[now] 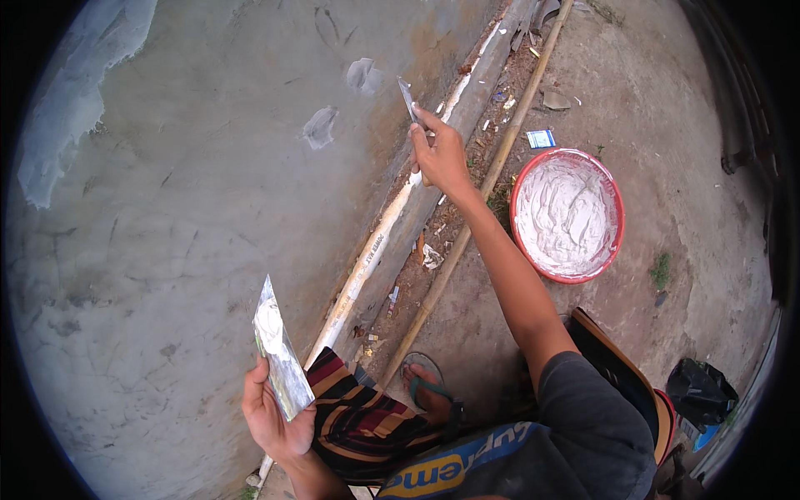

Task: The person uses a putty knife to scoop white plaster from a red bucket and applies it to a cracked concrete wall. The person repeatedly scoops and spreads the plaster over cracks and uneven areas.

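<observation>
At the near edge, a flat, silvery metal plate (287,382) is gripped by its lower end in the left hand (279,423), its long axis tilted slightly left and directed away from the body; a smear of white paste (268,321) is carried toward its far end. Farther out — up and to the right of that plate — a narrow, thin-bladed metal scraper (407,96) is pinched in the right hand (442,158), its tip pointed up-left, nearly parallel to the plate. The plate and scraper are held well apart. Just left of the scraper's tip, two pale grey patches (320,127) are seen on the grey plastered wall (200,258); the right hand is the nearer one to them. Whether the wall is touched by the blade cannot be told. Right of the right forearm, a round red basin (622,218) of white paste is set on the ground.
</observation>
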A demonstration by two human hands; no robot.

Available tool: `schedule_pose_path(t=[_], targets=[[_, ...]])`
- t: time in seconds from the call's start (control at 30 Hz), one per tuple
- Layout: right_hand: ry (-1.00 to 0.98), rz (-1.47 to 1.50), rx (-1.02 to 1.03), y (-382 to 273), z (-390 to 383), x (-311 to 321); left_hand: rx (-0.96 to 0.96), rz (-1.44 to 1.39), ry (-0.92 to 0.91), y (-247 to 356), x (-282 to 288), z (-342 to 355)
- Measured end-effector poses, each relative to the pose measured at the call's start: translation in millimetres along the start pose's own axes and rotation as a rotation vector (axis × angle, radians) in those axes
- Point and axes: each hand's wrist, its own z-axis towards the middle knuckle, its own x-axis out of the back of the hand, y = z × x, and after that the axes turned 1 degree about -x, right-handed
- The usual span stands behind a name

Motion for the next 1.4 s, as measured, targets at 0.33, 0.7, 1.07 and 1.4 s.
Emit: schedule_pose_path(t=[0.33, 0.7, 1.07, 1.4], targets=[[-0.141, -0.158, 0.094, 11, -34, -43, 0.103, -0.203, -0.183, 2, 14, 9], [0.0, 0.044, 0.044, -1, 16, -32, 0.034, -0.048, -0.024, 3, -1, 2], [-0.098, 0.099, -0.098, -28, 20, 2, 0.024, -0.02, -0.037, 4, 1, -3], [-0.449, 0.417, -0.208, -41, -38, 44, -0.066, -0.06, -0.041, 1, 11, -1]])
